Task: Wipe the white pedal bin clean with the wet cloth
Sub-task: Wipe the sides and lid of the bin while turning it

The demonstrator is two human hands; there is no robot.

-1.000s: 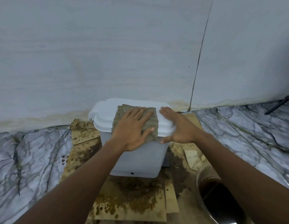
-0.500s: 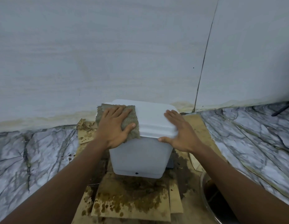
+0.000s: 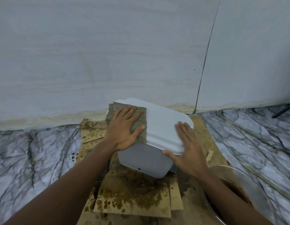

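Containers. One white plastic pedal bin [image 3: 158, 132], rectangular with rounded corners, stands near the wall on stained cardboard. Its lid is closed, so the contents cannot be seen. The lid is smooth, with a stepped, moulded rim; the body below is plain, with one small dark mark near the bottom edge. One clear glass bowl [image 3: 254, 184] sits at the lower right, just beside the cardboard and partly hidden under the right forearm. It holds a dark brown liquid.

Cloth. A grey-brown wet cloth [image 3: 141, 122], coarse and nubbly in texture with ragged edges, lies over the left end of the lid. It drapes down over the lid's front rim.

Hands. The left hand [image 3: 124, 133] lies flat on the cloth, fingers [image 3: 131, 112] straight and slightly spread, thumb splayed to the right on the cloth. The right hand [image 3: 188, 150] rests flat on the lid's bare right front corner, fingers straight and close together, thumb stretched out along the lower edge of the rim. Neither hand curls round anything.

Surroundings. Flat brown cardboard sheets [image 3: 132, 198] overlap under the bin. They are blotched with dark brown spots and soaked patches, with torn scraps at the far left edge. The floor [image 3: 35, 151] is polished white-grey marble with dark veins. The wall [image 3: 108, 54] is pale panelling with faint horizontal grain, a dark vertical joint and yellowish staining along its base. A thin black rod [image 3: 283, 109] slants at the far right.
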